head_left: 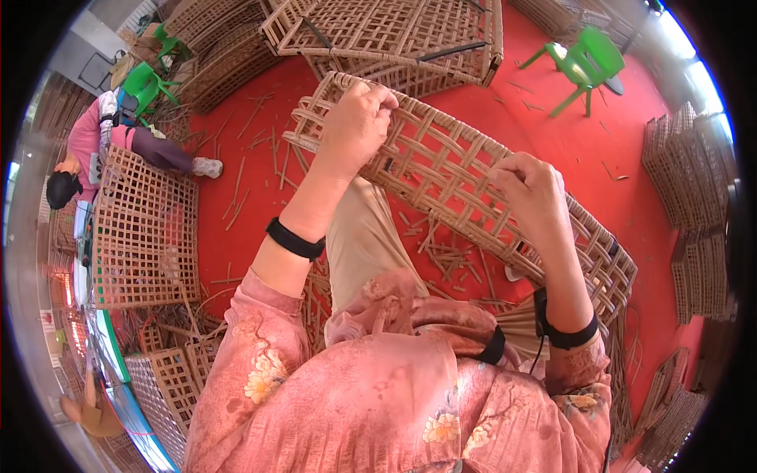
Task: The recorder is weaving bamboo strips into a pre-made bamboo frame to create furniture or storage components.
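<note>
A long openwork rattan panel (445,173) with a wrapped rim slants across my lap, from upper left down to the right. Near its upper left end, my left hand (359,126) is closed over the rim with curled fingers. My right hand (536,193) bends over the right half of the panel, its thumb and fingers drawn together at the upper rim. Whether a loose strip is pinched there is hard to see. Dark bindings show at the panel's lower right corner. Both my wrists wear black bands.
Cut rattan scraps (453,260) litter the red floor (631,173). A large woven piece (386,39) stands ahead. Green chairs (587,63) are at far right and far left. At left, a person (87,150) bends beside a gridded panel (146,236). Woven stacks (686,165) line the right.
</note>
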Available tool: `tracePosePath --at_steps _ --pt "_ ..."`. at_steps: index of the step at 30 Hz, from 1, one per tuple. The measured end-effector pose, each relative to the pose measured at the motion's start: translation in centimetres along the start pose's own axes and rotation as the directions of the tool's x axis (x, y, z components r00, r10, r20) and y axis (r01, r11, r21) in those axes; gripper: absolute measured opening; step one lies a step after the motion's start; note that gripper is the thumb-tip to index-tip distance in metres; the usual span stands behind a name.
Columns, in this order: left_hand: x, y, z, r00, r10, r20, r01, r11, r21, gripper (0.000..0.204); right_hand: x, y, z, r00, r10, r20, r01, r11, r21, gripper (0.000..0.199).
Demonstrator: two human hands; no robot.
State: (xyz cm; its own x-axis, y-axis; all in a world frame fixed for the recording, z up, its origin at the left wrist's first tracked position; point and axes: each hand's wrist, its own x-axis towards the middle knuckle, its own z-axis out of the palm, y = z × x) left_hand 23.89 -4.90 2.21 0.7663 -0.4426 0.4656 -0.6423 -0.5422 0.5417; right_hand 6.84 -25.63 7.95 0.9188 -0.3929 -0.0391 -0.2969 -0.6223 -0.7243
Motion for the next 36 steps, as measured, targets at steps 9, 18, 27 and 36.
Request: tracePosePath --at_steps 9,18,27,36 --pt "-0.3 -0.7 -0.2 0.997 -0.017 -0.073 0.023 0.997 0.075 0.015 1.3 -0.1 1.6 0.994 -0.089 -0.061 0.083 0.992 -0.093 0.024" --pt "0.7 1.2 -1.4 0.989 -0.013 0.144 -0.040 0.932 0.360 0.018 1.5 0.3 3.0 0.987 -0.130 -0.095 0.109 0.974 -0.197 0.022" --pt "3.0 -1.9 -2.4 0.938 0.299 0.176 -0.346 0.839 0.419 0.023 1.3 0.3 2.7 0.992 -0.109 -0.070 0.094 0.978 -0.187 0.022" --pt "2.6 -3.2 -2.8 0.804 0.584 0.114 -0.573 0.709 0.410 0.014 1.2 0.5 3.0 0.984 -0.156 -0.091 0.136 0.972 -0.193 0.021"
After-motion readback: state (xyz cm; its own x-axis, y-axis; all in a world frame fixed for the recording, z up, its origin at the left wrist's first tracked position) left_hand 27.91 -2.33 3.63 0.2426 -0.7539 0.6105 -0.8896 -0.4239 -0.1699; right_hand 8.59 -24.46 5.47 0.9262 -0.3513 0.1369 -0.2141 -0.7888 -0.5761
